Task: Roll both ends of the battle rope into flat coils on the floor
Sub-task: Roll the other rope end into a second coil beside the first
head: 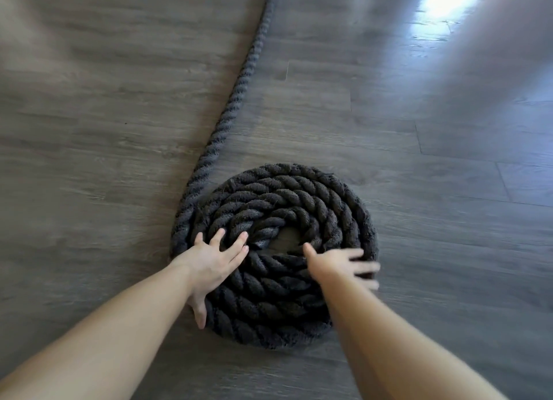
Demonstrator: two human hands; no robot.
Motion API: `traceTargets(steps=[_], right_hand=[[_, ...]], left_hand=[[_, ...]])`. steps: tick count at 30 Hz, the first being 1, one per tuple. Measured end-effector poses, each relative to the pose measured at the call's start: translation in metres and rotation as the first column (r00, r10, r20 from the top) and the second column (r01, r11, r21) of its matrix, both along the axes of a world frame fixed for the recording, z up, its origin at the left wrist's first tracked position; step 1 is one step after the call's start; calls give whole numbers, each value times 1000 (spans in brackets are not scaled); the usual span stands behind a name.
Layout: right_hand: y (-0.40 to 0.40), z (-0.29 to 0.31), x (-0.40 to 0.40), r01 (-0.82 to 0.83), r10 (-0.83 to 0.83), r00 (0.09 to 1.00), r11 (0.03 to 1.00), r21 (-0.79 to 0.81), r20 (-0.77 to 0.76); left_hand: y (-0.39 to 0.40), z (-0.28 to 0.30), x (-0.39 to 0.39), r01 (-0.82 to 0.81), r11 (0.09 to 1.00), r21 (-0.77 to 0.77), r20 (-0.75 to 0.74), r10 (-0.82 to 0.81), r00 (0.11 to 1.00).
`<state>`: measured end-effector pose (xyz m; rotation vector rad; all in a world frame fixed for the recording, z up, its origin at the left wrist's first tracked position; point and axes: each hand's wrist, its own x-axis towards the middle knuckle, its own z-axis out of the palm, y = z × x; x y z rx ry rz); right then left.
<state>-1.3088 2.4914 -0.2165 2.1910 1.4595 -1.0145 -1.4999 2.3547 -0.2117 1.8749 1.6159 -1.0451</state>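
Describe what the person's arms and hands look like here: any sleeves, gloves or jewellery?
Both forearms are bare up to the frame's edge: no sleeves in view. The left hand and right hand wear no gloves, rings, watch or wristbands. The right hand is motion-blurred.

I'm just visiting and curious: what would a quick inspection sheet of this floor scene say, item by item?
Surface: grey wood-plank floor, with bright glare at upper right.
Job's things: flat coil of dark battle rope; a straight tail runs away to the top edge.
Clutter: nothing seen.
Grippers: left hand rests flat, fingers spread, on the coil's left side; right hand, blurred, fingers spread on its right side.
Cables: nothing seen.
Surroundings: only floor in view.
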Motion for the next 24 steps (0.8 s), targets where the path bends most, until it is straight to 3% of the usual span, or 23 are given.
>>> traceTargets(steps=[1, 5, 9, 13, 17, 24], right_hand=[[-12, 1, -3, 47, -48, 999, 998, -44, -8], [-32, -6, -7, -49, 53, 997, 997, -66, 49], [-26, -11, -9, -36, 38, 999, 997, -64, 28], [-23, -13, -10, -60, 62, 998, 996, -61, 22], [-8, -15, -11, -122, 123, 992, 991, -52, 10], [29, -16, -18, -276, 277, 961, 961, -32, 27]], left_hand=[[2, 0, 1, 6, 1000, -1, -11, -6, 1000], [6, -2, 9, 63, 998, -7, -70, -63, 996], [27, 13, 2, 113, 993, -33, -63, -115, 991], [52, 29, -21, 249, 968, 16, -110, -246, 963], [58, 25, -43, 257, 966, 4, -166, -253, 953], [55, 11, -56, 208, 978, -12, -69, -208, 976]])
